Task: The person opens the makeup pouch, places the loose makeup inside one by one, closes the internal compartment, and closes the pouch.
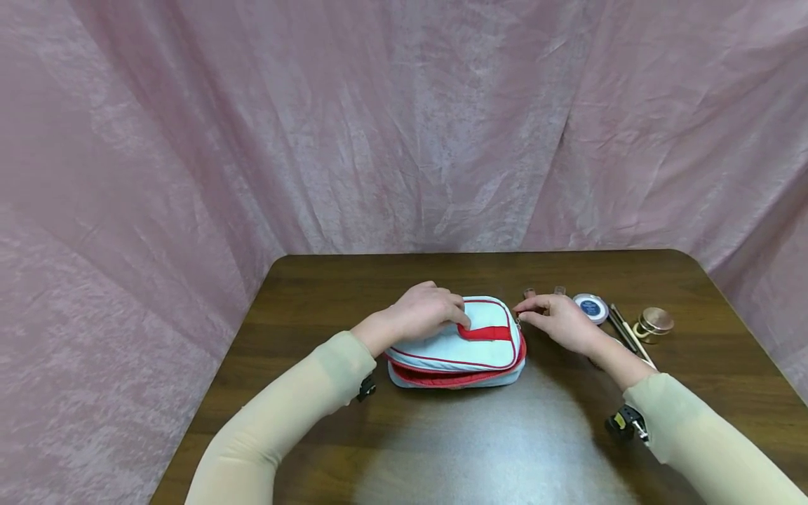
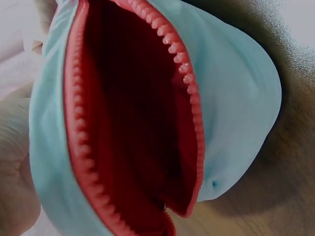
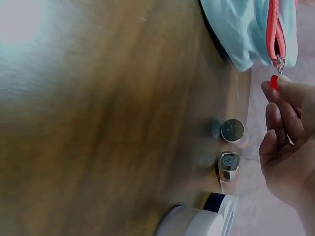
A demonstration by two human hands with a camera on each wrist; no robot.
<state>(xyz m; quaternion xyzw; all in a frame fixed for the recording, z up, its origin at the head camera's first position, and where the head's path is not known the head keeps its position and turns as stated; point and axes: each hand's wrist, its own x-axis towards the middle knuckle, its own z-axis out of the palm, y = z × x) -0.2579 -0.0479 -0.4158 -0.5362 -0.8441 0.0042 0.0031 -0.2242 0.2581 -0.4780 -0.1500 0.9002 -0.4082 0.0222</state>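
Note:
A light blue pouch (image 1: 435,346) with red trim lies on the wooden table, its front zipper gaping. In the left wrist view the red lining (image 2: 138,113) shows between the two rows of teeth. My left hand (image 1: 424,312) rests on top of the pouch, fingers bent by the red strap (image 1: 489,333). At the pouch's right end, my right hand (image 1: 562,324) pinches the red zipper pull (image 3: 274,82) between thumb and forefinger; the metal slider (image 3: 279,62) is just beyond the fingertips.
Right of the pouch are a round white compact (image 1: 590,307), long thin sticks (image 1: 633,337) and a gold-coloured jar (image 1: 654,322). Two small capped items (image 3: 233,130) (image 3: 229,166) stand behind the right hand. A pink curtain (image 1: 404,126) hangs behind the table.

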